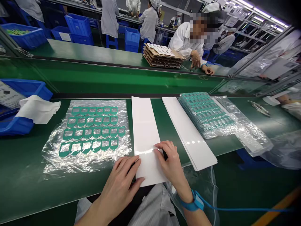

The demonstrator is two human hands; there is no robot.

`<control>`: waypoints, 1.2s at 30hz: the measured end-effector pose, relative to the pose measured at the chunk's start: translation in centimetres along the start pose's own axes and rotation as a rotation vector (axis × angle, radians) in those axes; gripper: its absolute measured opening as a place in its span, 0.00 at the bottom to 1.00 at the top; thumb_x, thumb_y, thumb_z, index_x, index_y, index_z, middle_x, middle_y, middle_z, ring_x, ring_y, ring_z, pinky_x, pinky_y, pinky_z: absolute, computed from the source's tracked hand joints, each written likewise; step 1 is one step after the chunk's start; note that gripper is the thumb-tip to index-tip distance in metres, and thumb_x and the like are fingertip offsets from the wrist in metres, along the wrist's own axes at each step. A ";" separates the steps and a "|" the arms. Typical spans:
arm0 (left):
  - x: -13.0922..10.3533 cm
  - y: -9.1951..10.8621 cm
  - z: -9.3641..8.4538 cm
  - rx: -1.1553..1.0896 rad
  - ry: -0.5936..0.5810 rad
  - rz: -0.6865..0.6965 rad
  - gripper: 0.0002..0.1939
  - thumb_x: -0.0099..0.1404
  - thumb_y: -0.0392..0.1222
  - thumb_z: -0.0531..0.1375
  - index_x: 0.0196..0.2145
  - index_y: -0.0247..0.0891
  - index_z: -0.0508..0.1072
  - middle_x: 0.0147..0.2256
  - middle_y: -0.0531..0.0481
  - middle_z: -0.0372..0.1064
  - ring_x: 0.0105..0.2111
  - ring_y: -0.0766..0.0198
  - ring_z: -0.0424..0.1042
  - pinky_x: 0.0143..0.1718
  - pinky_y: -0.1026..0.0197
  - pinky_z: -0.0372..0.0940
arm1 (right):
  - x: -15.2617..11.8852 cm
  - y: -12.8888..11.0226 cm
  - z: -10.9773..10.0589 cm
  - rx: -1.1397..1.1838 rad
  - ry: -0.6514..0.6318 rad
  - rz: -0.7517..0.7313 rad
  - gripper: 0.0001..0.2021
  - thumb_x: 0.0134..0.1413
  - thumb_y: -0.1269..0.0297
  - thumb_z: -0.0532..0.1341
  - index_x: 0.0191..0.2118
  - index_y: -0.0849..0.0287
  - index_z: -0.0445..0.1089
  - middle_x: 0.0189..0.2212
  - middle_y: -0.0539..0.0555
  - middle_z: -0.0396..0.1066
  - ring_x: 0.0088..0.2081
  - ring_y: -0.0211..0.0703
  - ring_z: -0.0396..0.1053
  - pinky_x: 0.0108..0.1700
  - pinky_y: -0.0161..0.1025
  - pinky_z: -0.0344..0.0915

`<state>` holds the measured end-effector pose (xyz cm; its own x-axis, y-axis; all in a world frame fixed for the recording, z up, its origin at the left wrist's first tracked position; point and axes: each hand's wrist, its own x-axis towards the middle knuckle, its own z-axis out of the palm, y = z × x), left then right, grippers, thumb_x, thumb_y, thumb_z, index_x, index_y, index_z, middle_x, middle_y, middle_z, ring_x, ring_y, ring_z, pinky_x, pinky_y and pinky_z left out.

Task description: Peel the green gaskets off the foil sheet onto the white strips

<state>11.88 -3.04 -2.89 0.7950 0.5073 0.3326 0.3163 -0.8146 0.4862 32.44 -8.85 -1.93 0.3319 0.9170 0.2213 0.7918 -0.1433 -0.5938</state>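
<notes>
A long white glossy strip (pixel 144 125) lies on the green worktop in front of me. My left hand (pixel 122 179) rests at its lower left edge, fingers stretched, with the thumb and fingertips touching the strip. From the right, my right hand (pixel 170 158) reaches over the strip, thumb and index tips close together on its surface; anything pinched there is too small to make out. To the left, rows of green frame-shaped pieces (pixel 88 132) lie on a clear plastic bag or film (pixel 53 153). A stack of similar white strips (pixel 188 131) sits to the right.
Bagged green pieces (pixel 207 110) are piled farther right, beside clear bags (pixel 252 135). A white cloth (pixel 39 108) hangs over blue bins (pixel 28 86) at left. Behind a green divider (pixel 117 78), a co-worker (pixel 185 39) leans near stacked cardboard trays (pixel 162 56). A blue wrist strap cord (pixel 246 209) trails right.
</notes>
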 end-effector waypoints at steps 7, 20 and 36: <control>-0.1 0.0 -0.3 -0.074 -0.090 0.032 0.22 0.64 0.40 0.62 0.55 0.37 0.63 0.54 0.46 0.65 0.54 0.54 0.62 0.58 0.44 0.56 | -3.8 -1.8 -0.8 0.278 -0.156 -0.036 0.09 0.66 0.69 0.52 0.41 0.56 0.70 0.37 0.55 0.65 0.42 0.47 0.64 0.42 0.43 0.64; -0.2 0.1 -0.3 -0.097 -0.095 0.006 0.26 0.60 0.39 0.67 0.53 0.38 0.64 0.54 0.47 0.65 0.54 0.55 0.63 0.56 0.46 0.57 | -5.5 -1.7 0.5 0.120 -0.187 -0.050 0.07 0.64 0.67 0.55 0.38 0.53 0.71 0.36 0.53 0.65 0.43 0.48 0.63 0.46 0.47 0.57; -0.6 0.1 0.2 -0.152 -0.068 -0.018 0.29 0.59 0.45 0.69 0.53 0.38 0.62 0.54 0.49 0.64 0.55 0.57 0.60 0.57 0.52 0.51 | -4.9 -1.6 0.3 0.026 -0.291 -0.086 0.06 0.65 0.65 0.54 0.36 0.53 0.67 0.37 0.52 0.65 0.42 0.49 0.63 0.44 0.44 0.55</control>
<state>11.52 -3.51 -3.16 0.8248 0.4972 0.2695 0.2534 -0.7509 0.6099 29.41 -13.01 -2.28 0.1008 0.9940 0.0428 0.7961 -0.0548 -0.6027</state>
